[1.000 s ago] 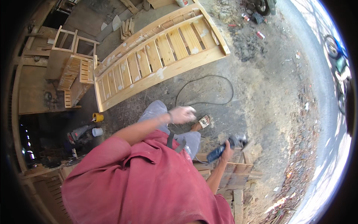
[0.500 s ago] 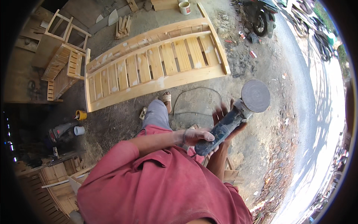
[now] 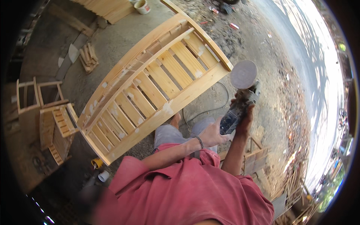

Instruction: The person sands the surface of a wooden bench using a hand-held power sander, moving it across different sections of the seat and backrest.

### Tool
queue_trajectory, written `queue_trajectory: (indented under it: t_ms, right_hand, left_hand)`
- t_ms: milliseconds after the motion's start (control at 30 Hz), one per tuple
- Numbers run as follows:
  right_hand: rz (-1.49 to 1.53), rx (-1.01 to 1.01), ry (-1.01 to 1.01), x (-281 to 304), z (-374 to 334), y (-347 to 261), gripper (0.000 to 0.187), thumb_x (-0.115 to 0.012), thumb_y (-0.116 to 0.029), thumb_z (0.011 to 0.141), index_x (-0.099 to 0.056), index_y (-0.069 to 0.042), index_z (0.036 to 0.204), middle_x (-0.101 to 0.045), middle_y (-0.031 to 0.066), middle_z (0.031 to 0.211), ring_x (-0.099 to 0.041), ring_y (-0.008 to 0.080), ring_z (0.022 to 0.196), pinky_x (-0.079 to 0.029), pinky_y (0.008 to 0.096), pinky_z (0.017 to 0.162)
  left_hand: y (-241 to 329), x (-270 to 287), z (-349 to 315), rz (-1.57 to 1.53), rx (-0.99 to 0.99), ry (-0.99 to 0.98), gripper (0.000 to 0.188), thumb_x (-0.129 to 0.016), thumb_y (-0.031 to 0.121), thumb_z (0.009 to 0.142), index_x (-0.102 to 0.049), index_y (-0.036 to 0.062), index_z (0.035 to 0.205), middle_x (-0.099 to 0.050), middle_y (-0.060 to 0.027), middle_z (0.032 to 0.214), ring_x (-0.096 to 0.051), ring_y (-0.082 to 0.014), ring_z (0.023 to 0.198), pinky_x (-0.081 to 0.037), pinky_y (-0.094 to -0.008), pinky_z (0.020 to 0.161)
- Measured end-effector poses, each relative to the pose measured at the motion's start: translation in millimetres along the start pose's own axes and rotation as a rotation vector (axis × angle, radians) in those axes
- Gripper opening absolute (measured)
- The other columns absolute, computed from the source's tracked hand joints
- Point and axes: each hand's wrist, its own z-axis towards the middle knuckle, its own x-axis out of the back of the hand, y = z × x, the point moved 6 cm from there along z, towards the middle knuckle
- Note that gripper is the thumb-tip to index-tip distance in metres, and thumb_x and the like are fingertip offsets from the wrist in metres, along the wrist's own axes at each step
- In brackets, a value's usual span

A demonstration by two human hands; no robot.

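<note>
Slatted wooden frame (image 3: 162, 79) on dusty ground (image 3: 270, 112), sunlit road (image 3: 288, 26) along the right. Angle grinder (image 3: 230, 120), grey disc (image 3: 243, 74) face up, is right of the frame: right hand (image 3: 245, 120) wrapped around it, left hand (image 3: 212, 134) grasping its rear. Versus one second ago, the left hand has joined the right on it.

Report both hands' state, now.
Left hand: closed, holding the rear end of the angle grinder.
Right hand: closed, holding the angle grinder's body nearer the disc.
</note>
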Motion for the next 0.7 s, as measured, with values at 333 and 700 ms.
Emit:
queue_trajectory:
  t_ms: [333, 700]
  right_hand:
    - [0.353, -0.136, 0.203, 3, 37, 131, 0.084, -0.054, -0.070, 0.088, -0.050, 0.001, 0.133, -0.066, 0.0168, 0.111, -0.068, 0.0258, 0.086, -0.060, 0.0394, 0.071]
    - [-0.457, -0.055, 0.553, 54, 131, 161, 0.083, -0.077, -0.020, 0.085, -0.025, -0.010, 0.149, -0.053, 0.0180, 0.129, -0.057, 0.0272, 0.113, -0.048, 0.0385, 0.095]
  left_hand:
    - [-81, 76, 58, 0.014, 0.078, -0.205, 0.075, -0.078, 0.032, 0.078, -0.044, -0.0046, 0.134, -0.068, -0.0219, 0.105, -0.069, -0.0298, 0.098, -0.053, -0.0376, 0.088]
    - [-143, 341, 227, 0.873, -0.336, 0.431, 0.072, -0.070, 0.040, 0.086, -0.044, -0.0030, 0.137, -0.047, -0.0278, 0.137, -0.043, -0.0424, 0.131, -0.034, -0.0501, 0.111]
